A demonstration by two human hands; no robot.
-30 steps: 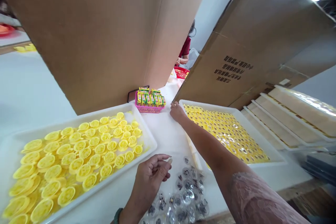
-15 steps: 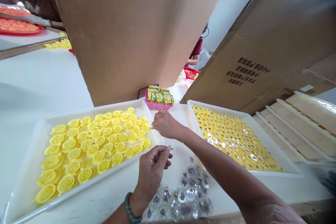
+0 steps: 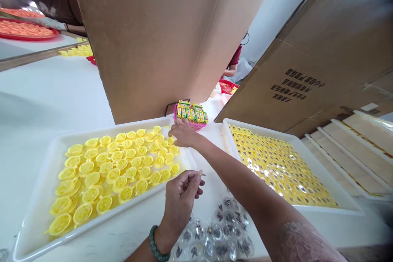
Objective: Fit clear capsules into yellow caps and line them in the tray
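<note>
My right hand [image 3: 184,134] reaches across to the far right corner of the left white tray [image 3: 101,226], in front of the pink basket. Its fingers are bent together and point down beside the yellow cup-like pieces [image 3: 131,154]; what they hold, if anything, is hidden. My left hand [image 3: 181,196] is closed in front of that tray's right end, with thumb pressed against curled fingers. I cannot make out anything in its grip. Below and right of it lie several clear domes [image 3: 230,217] with dark marks inside.
A pink basket [image 3: 196,126] of small yellow-green boxes stands behind the trays. The right white tray [image 3: 346,206] holds rows of domed yellow pieces. Cardboard panels [image 3: 159,37] rise behind. Stacked trays [image 3: 353,151] are at right. A person's dark sleeve [image 3: 61,4] shows upper left.
My right hand has moved left and away from me, to the tray's far corner by the yellow pieces. The left hand stays closed in nearly the same place. The view has shifted slightly.
</note>
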